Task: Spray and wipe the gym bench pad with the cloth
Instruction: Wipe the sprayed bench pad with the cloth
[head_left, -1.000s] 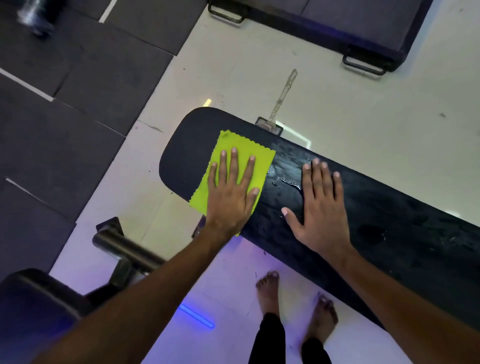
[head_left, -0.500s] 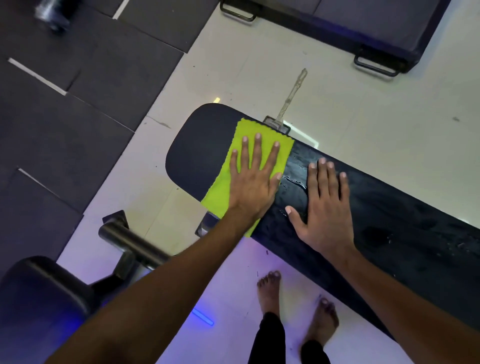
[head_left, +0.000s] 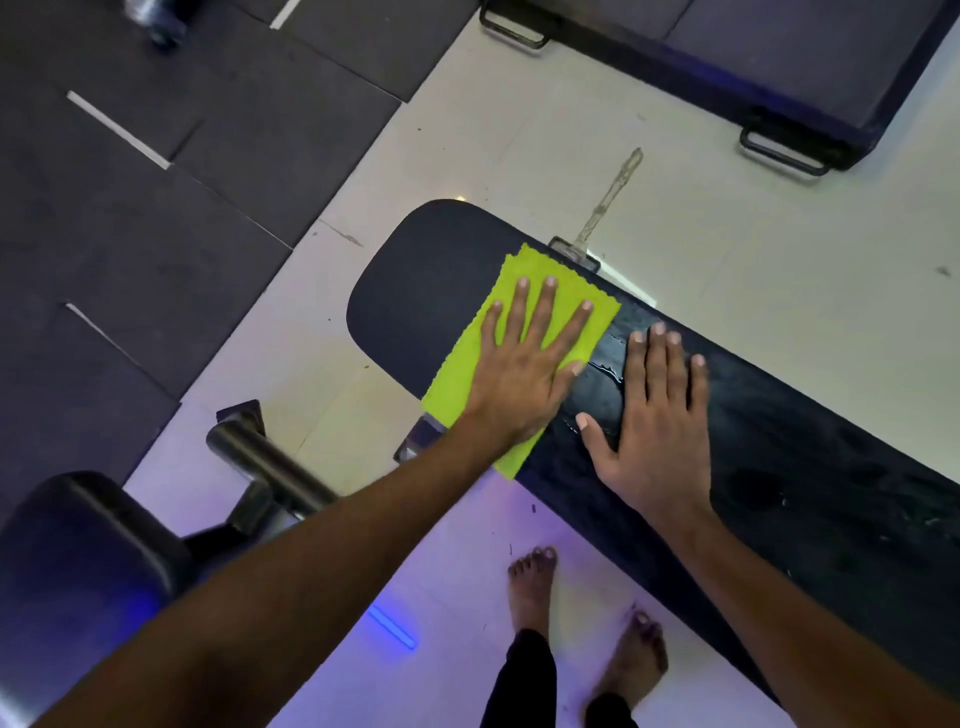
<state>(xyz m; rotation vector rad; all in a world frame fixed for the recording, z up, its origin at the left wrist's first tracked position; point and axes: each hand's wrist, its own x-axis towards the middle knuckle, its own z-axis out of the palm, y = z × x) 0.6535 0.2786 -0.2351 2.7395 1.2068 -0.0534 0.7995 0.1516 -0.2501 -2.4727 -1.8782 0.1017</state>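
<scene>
Gym bench pad (head_left: 415, 291), long black cushion w/ rounded end: spans pale floor (head_left: 753, 291), one end out of view. Lime-green rectangular cloth w/ zigzag edges (head_left: 462, 379): flat across pad near rounded end, one corner overhanging pad's near edge. L hand (head_left: 524, 374): flat on cloth, fingers straight & spread, pressing, not gripping. R hand (head_left: 660, 431): flat on bare pad just beside cloth, fingers straight, holding nothing; prob. bracing. Liquid beads (head_left: 608, 370): btw the hands; wet sheen further along pad. Spray bottle: not seen. Step: wiping; spraying looks done. Next: slide cloth toward wet stretch w/ even pressure; R hand must clear path.
</scene>
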